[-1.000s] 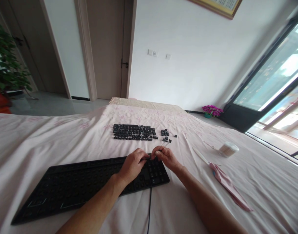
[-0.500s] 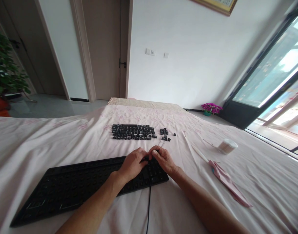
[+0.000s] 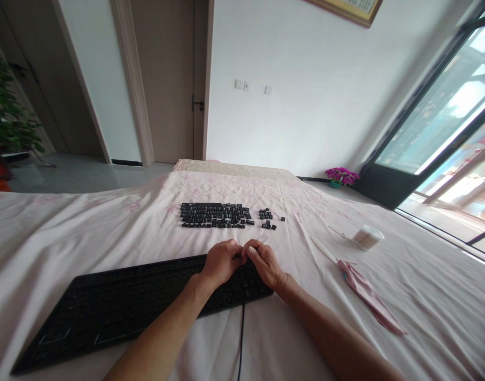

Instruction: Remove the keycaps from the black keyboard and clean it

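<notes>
A black keyboard (image 3: 119,307) with most keys stripped lies on the pink bedsheet (image 3: 67,233), its cable (image 3: 241,338) running toward the viewer. Over its right end the left hand (image 3: 220,262) rests curled on the frame, touching the right hand (image 3: 264,262), which pinches a thin wire keycap puller (image 3: 261,239). Beyond them removed keycaps (image 3: 214,215) lie in rows; further right sit a cotton-swab tub (image 3: 367,237) and a folded pink cloth (image 3: 365,293).

Both hands cover the keyboard (image 3: 119,304)'s far right end; beyond them the loose keycaps (image 3: 214,215) are too small to read.
</notes>
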Demonstrator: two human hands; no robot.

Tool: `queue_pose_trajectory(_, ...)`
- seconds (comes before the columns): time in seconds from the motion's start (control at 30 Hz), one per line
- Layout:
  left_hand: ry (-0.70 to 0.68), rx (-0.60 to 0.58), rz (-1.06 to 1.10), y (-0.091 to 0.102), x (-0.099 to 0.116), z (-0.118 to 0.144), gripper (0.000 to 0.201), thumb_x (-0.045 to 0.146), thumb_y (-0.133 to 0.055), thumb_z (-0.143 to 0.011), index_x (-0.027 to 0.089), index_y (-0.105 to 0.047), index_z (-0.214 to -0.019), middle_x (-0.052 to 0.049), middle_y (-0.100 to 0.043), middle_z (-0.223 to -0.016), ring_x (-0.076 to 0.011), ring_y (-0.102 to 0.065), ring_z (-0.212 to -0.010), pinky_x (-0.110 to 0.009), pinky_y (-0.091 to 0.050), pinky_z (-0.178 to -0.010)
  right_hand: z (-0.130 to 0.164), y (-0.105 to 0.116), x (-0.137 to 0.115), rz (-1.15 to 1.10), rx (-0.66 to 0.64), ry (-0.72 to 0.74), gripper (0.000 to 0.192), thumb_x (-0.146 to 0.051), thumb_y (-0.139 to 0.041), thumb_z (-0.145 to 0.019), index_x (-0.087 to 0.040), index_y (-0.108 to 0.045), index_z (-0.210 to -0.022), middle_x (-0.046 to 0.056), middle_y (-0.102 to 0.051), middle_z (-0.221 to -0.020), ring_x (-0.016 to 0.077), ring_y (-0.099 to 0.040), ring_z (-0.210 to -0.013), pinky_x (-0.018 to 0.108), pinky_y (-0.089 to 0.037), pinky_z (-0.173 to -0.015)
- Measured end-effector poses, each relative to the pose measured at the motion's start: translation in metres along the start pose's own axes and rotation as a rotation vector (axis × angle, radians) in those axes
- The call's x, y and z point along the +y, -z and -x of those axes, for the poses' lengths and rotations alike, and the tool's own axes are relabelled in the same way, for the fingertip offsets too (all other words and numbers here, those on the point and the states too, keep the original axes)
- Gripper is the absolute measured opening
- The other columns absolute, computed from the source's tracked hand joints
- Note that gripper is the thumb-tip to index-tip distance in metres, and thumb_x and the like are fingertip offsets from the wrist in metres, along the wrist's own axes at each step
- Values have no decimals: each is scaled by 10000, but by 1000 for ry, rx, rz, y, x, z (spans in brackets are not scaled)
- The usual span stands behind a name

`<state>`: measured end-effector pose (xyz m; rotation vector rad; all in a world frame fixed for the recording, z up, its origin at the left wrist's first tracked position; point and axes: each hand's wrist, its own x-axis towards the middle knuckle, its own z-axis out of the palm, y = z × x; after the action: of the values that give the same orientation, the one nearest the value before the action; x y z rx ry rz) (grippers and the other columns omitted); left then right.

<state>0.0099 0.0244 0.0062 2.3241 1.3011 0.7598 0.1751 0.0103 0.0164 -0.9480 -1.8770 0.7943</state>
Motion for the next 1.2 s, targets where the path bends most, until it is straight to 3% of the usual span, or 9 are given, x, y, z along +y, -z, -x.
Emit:
queue_pose_trajectory(0.37, -72, 55, 119, -3, 3, 1, 235, 323, -503, -905, 248, -664, -751, 27, -621, -823, -142, -586, -771, -230, -383, -680, 7, -2, 1, 69, 90, 79, 404, -427, -363, -970, -199, -554, -698, 37, -574, -700, 166, -556, -686, 305, -454, -719)
queue_pose_trajectory(0.53, -54, 65, 218, -4, 1, 1, 179, 345, -545, -882, 228, -644, -789, 25, -612, -842, -142, -588, -789, -225, -413, -693, 6, -2, -2, 64, 112, 83, 365, -384, -381, -967, -195, -601, -745, 45, -607, -735, 177, -584, -730, 310, -461, -749)
queue_pose_trajectory(0.63, -47, 82, 251, -4, -2, 0, 80, 240, -564, -853, 224, -642, -846, 16, -622, -853, -151, -593, -819, -237, -433, -721, 6, -2, -2, 92, 133, 100, 323, -339, -394, -965, -198, -648, -823, 49, -644, -799, 182, -600, -781, 315, -459, -785)
queue_pose_trajectory(0.87, 8, 131, 409, -9, -7, 0, 377, 70, -579, -759, 234, -597, -1098, 4, -658, -964, -139, -619, -810, -266, -487, -799, 7, 0, -3, 293, 280, 139, 262, -260, -412, -954, -230, -667, -1005, 60, -672, -879, 215, -586, -895, 378, -433, -877)
queue_pose_trajectory(1.03, 50, 214, 487, -12, -10, 1, 410, 45, -573, -755, 236, -578, -1118, 9, -653, -908, -126, -628, -778, -257, -506, -780, 2, 1, 6, 425, 213, 161, 305, -206, -396, -953, -243, -607, -1170, 72, -661, -960, 228, -568, -932, 387, -429, -870)
queue_pose_trajectory(1.2, 89, 248, 500, -10, -8, 2, 450, 34, -575, -753, 240, -545, -1153, 7, -658, -910, -117, -640, -753, -253, -518, -768, -1, 1, 12, 545, 147, 85, 219, -253, -477, -937, -253, -670, -1040, 64, -669, -942, 220, -578, -888, 339, -438, -806)
